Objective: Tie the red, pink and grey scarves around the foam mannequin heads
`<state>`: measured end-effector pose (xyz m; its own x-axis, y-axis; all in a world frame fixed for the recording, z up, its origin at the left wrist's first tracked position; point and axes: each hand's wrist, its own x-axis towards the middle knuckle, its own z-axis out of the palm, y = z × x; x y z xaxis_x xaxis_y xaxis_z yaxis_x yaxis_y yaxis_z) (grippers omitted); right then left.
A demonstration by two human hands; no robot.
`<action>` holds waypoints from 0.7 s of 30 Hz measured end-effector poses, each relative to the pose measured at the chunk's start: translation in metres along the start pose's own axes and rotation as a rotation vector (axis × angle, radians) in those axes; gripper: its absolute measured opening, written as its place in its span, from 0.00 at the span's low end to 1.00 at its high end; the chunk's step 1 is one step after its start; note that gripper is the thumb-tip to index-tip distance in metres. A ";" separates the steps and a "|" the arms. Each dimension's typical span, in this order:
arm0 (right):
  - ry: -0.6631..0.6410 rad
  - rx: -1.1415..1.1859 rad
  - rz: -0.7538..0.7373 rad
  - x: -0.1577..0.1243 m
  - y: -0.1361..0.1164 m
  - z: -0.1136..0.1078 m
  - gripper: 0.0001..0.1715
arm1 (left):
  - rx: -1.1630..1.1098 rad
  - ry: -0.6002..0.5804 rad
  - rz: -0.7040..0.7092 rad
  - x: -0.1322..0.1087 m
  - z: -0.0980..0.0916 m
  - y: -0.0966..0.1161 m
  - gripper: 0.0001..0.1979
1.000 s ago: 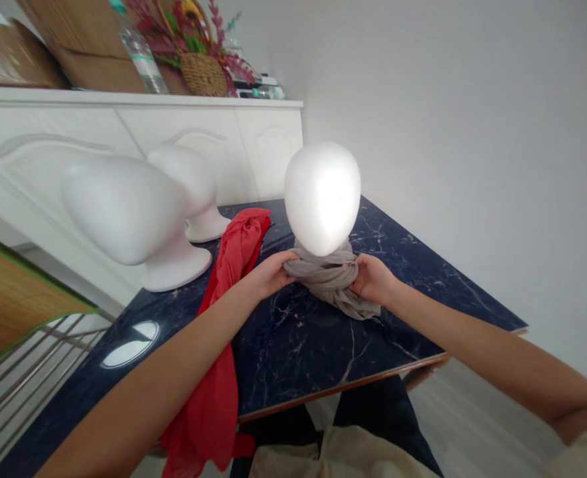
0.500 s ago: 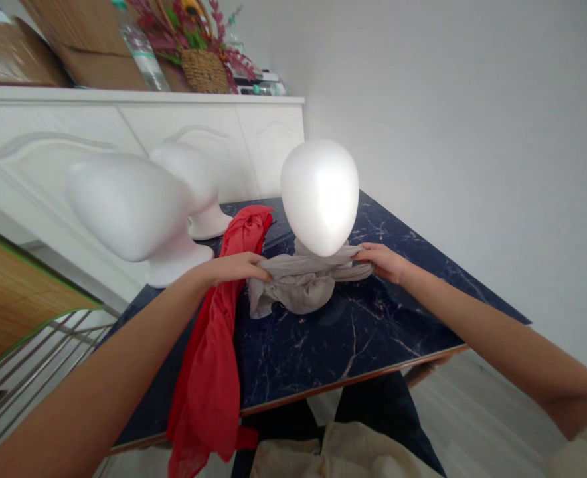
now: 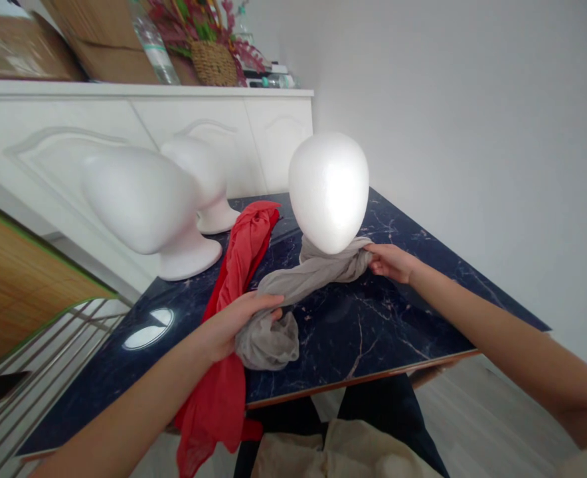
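Beige garment (image 3: 358,451) and dark trousers (image 3: 386,411) at the near table edge. Red scarf (image 3: 226,392) runs lengthwise over the dark blue marbled table (image 3: 383,338), its near end hanging past the edge. Left hand (image 3: 231,325) is above the red scarf, fingers closed around the gray scarf (image 3: 308,282); a bunched end spills out below the grip, contact with the tabletop unclear. From there the gray scarf slants up, loosely twisted, to the front of the neck of a smooth white mannequin head (image 3: 328,192), under the chin; its course behind the neck is hidden. Right hand (image 3: 393,263), beside the neck, has thumb and fingers pinched on the gray scarf. Mannequin head is upright. Farther left, two more white heads: a larger-looking one (image 3: 141,199), and another (image 3: 198,169) behind it. Beyond: white cabinet (image 3: 218,109) bearing cardboard box (image 3: 119,63), plastic bottle (image 3: 159,56), and wicker basket (image 3: 215,64) of artificial-looking flowers.
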<state>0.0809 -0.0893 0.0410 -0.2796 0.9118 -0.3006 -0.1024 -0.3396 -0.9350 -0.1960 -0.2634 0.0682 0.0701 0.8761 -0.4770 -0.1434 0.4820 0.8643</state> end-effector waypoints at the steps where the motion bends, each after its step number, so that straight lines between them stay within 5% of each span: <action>1: 0.013 0.055 -0.004 -0.003 0.003 0.004 0.07 | -0.048 0.018 -0.004 -0.006 0.007 -0.006 0.12; 6: 0.000 0.411 -0.032 -0.043 0.031 0.026 0.07 | -0.264 0.122 0.002 -0.025 0.047 -0.036 0.12; 9: -0.181 0.394 0.155 -0.075 0.044 0.035 0.07 | -0.319 0.125 0.021 -0.031 0.067 -0.051 0.17; 15: -0.625 0.293 0.426 -0.095 0.045 0.055 0.29 | -0.377 0.048 0.113 -0.031 0.100 -0.066 0.25; 21: -0.430 0.221 0.207 -0.048 0.031 0.061 0.12 | -0.370 0.090 0.060 -0.043 0.113 -0.077 0.24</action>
<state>0.0327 -0.1577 0.0378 -0.6769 0.6595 -0.3270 -0.1899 -0.5856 -0.7880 -0.0763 -0.3372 0.0406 -0.0338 0.8905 -0.4537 -0.4921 0.3803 0.7831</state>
